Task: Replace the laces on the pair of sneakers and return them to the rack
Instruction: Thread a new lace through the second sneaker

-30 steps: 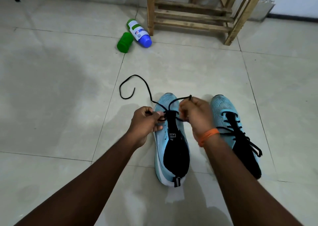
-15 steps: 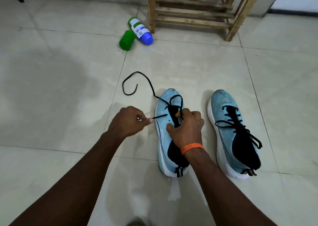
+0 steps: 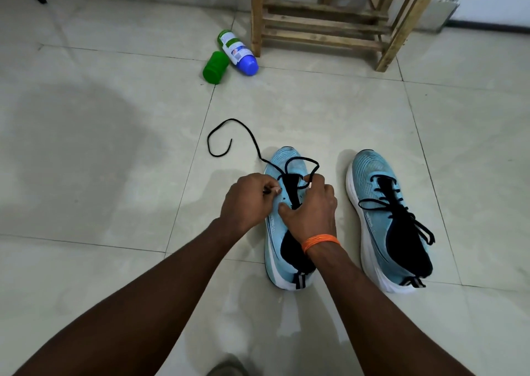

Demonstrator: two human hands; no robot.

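Pale-blue sneaker [image 3: 274, 241] lies on a tiled floor [image 3: 100, 146], toe pointing away from the person, with both hands over its eyelets. The left hand [image 3: 246, 200] pinches one end of a black lace [image 3: 252, 137] between thumb and fingertips, right at the eyelet row on its side of the sneaker. The right hand [image 3: 312, 209], an orange wristband [image 3: 319, 241] on its wrist, grips the sneaker's upper. Its thumb presses on the near eyelet row and its curled fingers reach over the tongue. A loop of the lace arches over the toe just beyond both hands and comes down at the right hand's fingertips. Whether those fingers also pinch the lace cannot be told. The lace's free end trails off the toe and curls on the floor beyond the left hand.

To the outside of the right hand, apart from it, the second sneaker [image 3: 372, 180] stands parallel, already laced in black, with its loose ends draped over its outer side. Well beyond both hands, a wooden rack [image 3: 324, 28] stands at the wall. Just beside its nearest leg, a green bottle [image 3: 213, 68] and a white-and-blue bottle [image 3: 239, 53] lie on the floor, touching each other.
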